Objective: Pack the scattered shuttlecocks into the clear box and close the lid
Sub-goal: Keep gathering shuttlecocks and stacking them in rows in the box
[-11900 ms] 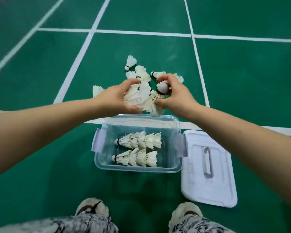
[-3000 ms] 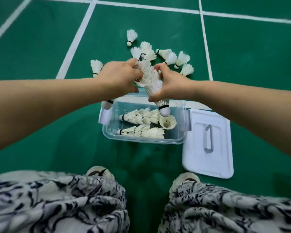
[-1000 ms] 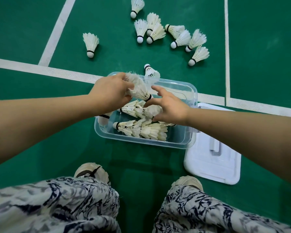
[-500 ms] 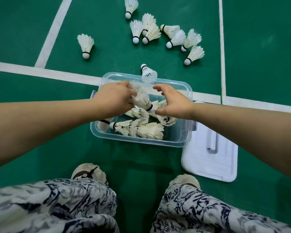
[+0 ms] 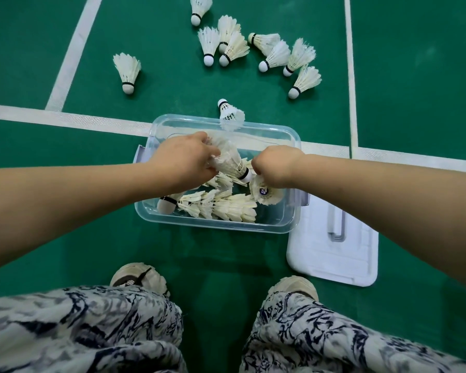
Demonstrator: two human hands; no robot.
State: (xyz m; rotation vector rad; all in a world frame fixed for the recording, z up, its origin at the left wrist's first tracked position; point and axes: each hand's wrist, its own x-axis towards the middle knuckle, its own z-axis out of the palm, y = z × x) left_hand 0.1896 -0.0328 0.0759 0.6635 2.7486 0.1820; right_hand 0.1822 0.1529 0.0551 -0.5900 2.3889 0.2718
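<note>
The clear box (image 5: pixel 269 228) stands open on the green floor in front of my feet, with rows of white shuttlecocks (image 5: pixel 221 207) lying inside. My left hand (image 5: pixel 184 162) is over the box and grips a nested stack of shuttlecocks (image 5: pixel 230 164) by the feathers, cork end pointing right. My right hand (image 5: pixel 276 166) is curled just right of that stack's cork, above an upright shuttlecock (image 5: pixel 265 193); its fingers are hidden. Several loose shuttlecocks (image 5: pixel 275 56) lie on the floor beyond the box, one alone at the left (image 5: pixel 127 71) and one against the box's far rim (image 5: pixel 228 111).
The white lid (image 5: pixel 331 254) lies flat on the floor, right of the box, handle up. White court lines (image 5: pixel 65 119) cross the floor behind the box. My two shoes (image 5: pixel 137 275) and patterned trouser legs fill the bottom of the view.
Both hands have sunk lower into the box with the stack. My right hand has curled shut near the stack's cork end.
</note>
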